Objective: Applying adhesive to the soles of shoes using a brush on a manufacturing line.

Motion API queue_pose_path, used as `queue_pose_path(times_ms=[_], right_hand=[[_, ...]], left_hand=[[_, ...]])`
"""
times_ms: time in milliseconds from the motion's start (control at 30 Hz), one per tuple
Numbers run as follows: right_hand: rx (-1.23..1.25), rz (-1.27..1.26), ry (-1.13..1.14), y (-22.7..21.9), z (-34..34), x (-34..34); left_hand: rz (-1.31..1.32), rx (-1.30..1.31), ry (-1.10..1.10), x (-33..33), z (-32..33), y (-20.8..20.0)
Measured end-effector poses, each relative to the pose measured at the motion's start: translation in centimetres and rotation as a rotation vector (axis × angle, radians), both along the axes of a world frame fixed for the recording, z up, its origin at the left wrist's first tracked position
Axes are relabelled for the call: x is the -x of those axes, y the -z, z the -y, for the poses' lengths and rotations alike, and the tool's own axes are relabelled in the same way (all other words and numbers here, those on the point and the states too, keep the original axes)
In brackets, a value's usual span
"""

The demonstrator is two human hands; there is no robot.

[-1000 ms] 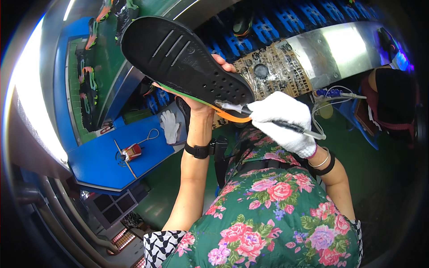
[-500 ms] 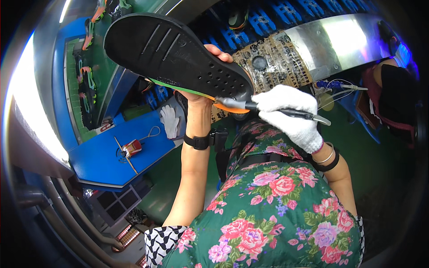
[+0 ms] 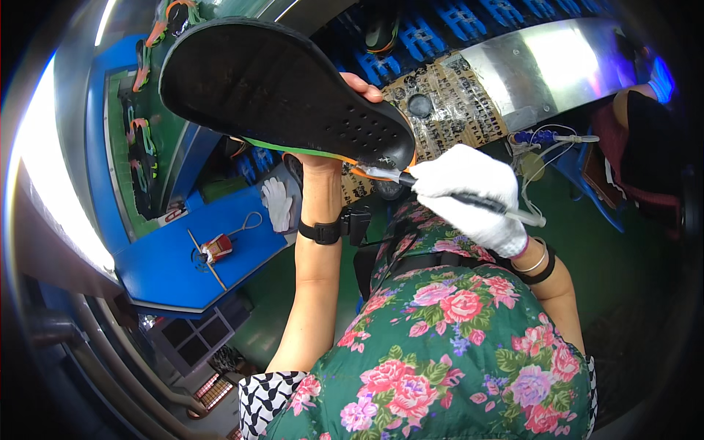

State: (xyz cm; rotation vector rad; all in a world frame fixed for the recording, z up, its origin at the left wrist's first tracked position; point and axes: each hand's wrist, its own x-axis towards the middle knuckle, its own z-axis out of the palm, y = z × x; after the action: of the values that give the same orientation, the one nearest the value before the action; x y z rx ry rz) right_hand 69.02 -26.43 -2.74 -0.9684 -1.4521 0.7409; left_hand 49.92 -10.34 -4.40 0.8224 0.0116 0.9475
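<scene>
A large shoe (image 3: 279, 92) is held bottom up, its underside black with a group of small holes at the heel end. A strip of green and orange shows along its near edge. My bare left hand (image 3: 320, 163) grips it from beneath, with fingertips curling over the far side. In a white knit glove, my right hand (image 3: 468, 192) is closed around a slim black-handled brush (image 3: 387, 174) with a pale tube at its rear. The brush tip touches the orange edge by the heel; the exact contact is too small to make out.
A cardboard-covered ledge (image 3: 458, 99) with a round dark disc (image 3: 420, 105) lies behind the shoe, beside a metal panel (image 3: 550, 62). Blue racks (image 3: 462, 22) line the back. At left, a blue table (image 3: 172, 257) bears a red-wrapped object (image 3: 218, 248) and a white glove (image 3: 277, 204).
The shoe has tilted, its toe end shifting slightly left and toward the camera, and the slits on its underside no longer show. The brush tip stays at the heel edge, its angle slightly changed.
</scene>
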Motion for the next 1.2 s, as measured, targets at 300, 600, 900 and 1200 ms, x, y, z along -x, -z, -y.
queue_pose_path(times_ms=[300, 600, 900, 1200], right_hand=[[-0.027, -0.031, 0.037, -0.7, 0.1, 0.1], [-0.003, -0.082, 0.079, -0.4, 0.3, -0.1], [0.114, -0.182, 0.155, -0.4, -0.4, -0.9], [0.064, -0.087, 0.040, -0.7, -0.6, -1.2]], left_hand=[[-0.052, -0.042, -0.039, -0.9, -0.6, 0.1], [0.001, -0.007, -0.024, -1.4, -1.0, 0.8], [0.085, 0.083, -0.008, -2.2, -0.7, 0.1], [0.012, 0.087, 0.116, -1.8, -1.2, 0.2]])
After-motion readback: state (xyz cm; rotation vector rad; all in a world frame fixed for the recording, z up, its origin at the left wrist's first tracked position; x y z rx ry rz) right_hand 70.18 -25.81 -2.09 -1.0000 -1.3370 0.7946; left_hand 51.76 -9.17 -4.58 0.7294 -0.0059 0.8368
